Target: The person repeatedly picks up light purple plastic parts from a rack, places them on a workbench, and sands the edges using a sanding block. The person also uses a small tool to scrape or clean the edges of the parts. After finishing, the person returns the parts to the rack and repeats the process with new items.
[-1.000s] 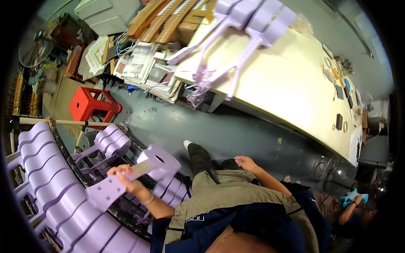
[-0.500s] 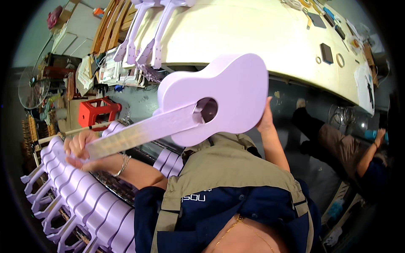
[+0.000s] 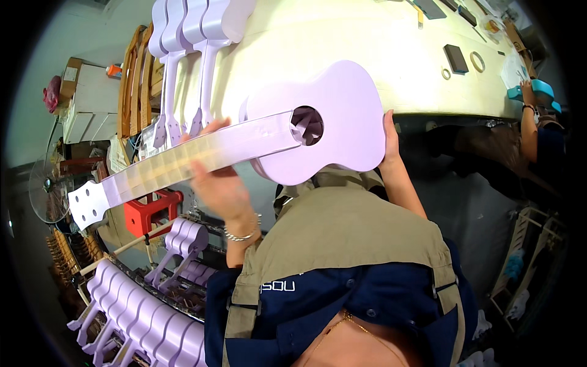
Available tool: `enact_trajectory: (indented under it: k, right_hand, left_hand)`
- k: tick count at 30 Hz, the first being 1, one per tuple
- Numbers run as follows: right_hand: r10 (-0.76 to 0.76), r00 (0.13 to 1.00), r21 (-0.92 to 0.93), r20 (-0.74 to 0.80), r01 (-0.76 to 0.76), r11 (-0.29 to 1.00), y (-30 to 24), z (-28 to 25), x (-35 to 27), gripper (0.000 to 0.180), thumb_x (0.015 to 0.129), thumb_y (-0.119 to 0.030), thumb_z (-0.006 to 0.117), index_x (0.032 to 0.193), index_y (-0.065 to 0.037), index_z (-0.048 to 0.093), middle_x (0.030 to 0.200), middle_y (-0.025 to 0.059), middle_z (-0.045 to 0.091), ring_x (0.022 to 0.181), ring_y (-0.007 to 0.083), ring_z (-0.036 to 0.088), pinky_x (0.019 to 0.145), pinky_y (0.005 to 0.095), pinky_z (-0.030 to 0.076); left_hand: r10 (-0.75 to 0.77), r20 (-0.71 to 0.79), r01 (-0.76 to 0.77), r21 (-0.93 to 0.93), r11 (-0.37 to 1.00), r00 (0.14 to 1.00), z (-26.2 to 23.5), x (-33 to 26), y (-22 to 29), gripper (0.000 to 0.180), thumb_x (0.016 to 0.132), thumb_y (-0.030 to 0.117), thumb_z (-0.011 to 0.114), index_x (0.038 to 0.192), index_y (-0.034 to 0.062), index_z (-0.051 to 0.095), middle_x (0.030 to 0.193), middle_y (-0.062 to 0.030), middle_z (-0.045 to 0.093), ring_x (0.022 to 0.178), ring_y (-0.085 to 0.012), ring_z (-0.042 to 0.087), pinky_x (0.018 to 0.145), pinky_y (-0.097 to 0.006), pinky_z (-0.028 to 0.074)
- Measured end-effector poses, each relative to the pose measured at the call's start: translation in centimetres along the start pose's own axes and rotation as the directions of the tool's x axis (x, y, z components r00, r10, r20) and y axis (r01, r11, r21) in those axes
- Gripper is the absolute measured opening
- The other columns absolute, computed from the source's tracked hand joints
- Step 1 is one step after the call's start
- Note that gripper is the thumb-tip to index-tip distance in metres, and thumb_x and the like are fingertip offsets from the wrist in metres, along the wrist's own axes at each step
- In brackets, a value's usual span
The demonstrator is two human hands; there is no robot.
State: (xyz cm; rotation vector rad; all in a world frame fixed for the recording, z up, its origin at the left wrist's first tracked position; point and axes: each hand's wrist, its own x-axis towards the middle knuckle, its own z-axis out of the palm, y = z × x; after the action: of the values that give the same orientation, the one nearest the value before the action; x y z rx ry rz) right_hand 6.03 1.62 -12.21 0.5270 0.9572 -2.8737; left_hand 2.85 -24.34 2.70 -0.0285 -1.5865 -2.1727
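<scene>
The left hand (image 3: 223, 183) grips the taped neck of a pale lilac painted ukulele (image 3: 318, 122). The right hand (image 3: 389, 144), fingers up, clasps its rounded body end.

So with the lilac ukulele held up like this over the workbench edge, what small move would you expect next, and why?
Probably a slight lowering toward the cream workbench. The left hand grips the neck and the right hand cups the body's end, so the lilac ukulele hangs level in the air, just short of the bench, where other lilac ukuleles already lie.
</scene>
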Motion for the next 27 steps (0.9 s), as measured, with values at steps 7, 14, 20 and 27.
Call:
enact_trajectory:
  k: [7, 14, 20, 27]
  right_hand:
    - [0.031, 0.998, 0.02, -0.048, -0.03, 0.999, -0.1, 0.4, 3.0, 0.078, 0.092, -0.061, 0.018, 0.133, 0.003, 0.037, 0.126, 0.0165, 0.05, 0.114, 0.0259, 0.051, 0.096, 0.0368, 0.042]
    - [-0.027, 1.0, -0.116, -0.011, 0.026, 0.993, -2.4, 1.2, 5.7, 0.086, 0.088, -0.066, 0.009, 0.138, 0.002, 0.028, 0.135, 0.0174, 0.042, 0.123, 0.0268, 0.043, 0.102, 0.0378, 0.036]
    - [-0.027, 0.996, -0.255, 0.08, 0.047, 0.966, -6.5, 3.0, 7.0, 0.089, 0.086, -0.068, 0.006, 0.14, 0.001, 0.024, 0.137, 0.018, 0.038, 0.125, 0.0269, 0.041, 0.102, 0.0381, 0.036]
    - [0.055, 0.998, -0.242, -0.029, -0.061, 0.968, -8.8, 1.5, 8.6, 0.092, 0.085, -0.07, 0.006, 0.139, 0.002, 0.026, 0.136, 0.02, 0.039, 0.124, 0.0284, 0.042, 0.101, 0.038, 0.037]
  left_hand:
    - [-0.098, -0.019, 0.099, 0.056, 0.994, 0.995, 1.6, 2.1, -2.4, 0.049, 0.093, 0.018, 0.04, 0.133, -0.0045, 0.022, 0.117, -0.0272, 0.05, 0.11, -0.038, 0.051, 0.097, -0.049, 0.039]
    - [-0.164, -0.128, 0.15, -0.108, 0.983, 0.978, 0.5, 5.4, -5.4, 0.044, 0.092, 0.016, 0.04, 0.13, -0.0025, 0.028, 0.119, -0.025, 0.048, 0.111, -0.0367, 0.05, 0.097, -0.051, 0.039]
    - [-0.26, -0.152, 0.238, -0.149, 0.96, 0.953, 1.1, 6.7, -6.4, 0.046, 0.093, 0.022, 0.04, 0.129, -0.0055, 0.034, 0.123, -0.023, 0.047, 0.114, -0.0324, 0.048, 0.099, -0.046, 0.038]
    - [-0.274, -0.061, 0.269, -0.08, 0.96, 0.96, 4.4, 6.8, -6.1, 0.047, 0.094, 0.025, 0.041, 0.126, -0.0085, 0.04, 0.123, -0.0223, 0.049, 0.117, -0.0306, 0.046, 0.101, -0.042, 0.035]
